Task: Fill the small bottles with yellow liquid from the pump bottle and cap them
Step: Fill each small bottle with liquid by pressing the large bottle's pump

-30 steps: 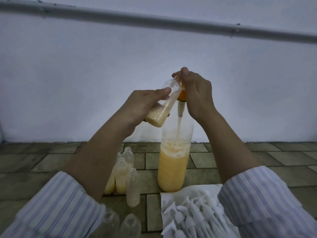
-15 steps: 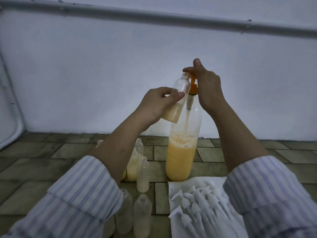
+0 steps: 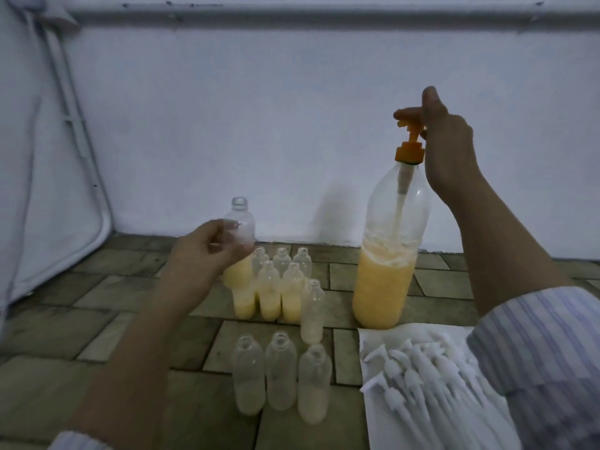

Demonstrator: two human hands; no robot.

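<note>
My left hand (image 3: 207, 251) grips a small clear bottle (image 3: 239, 241), upright, uncapped and about half full of yellow liquid, just above the cluster of filled small bottles (image 3: 269, 293) on the floor. The tall pump bottle (image 3: 386, 264), roughly half full of yellow liquid, stands to the right. My right hand (image 3: 444, 151) is at its orange pump head (image 3: 409, 125), with the fingers around the raised nozzle. Three empty small bottles (image 3: 281, 375) stand in a row nearer me.
A white sheet (image 3: 370, 339) at the lower right carries a heap of white pump caps (image 3: 418, 378). One near-empty small bottle (image 3: 312, 310) stands alone between the groups. A white wall runs behind, and a white folded frame (image 3: 65, 131) leans at the left on the tiled floor.
My left hand has carried the small bottle from the pump nozzle down and left to the filled cluster, turning it upright. The pump head has risen. My view has tilted down.
</note>
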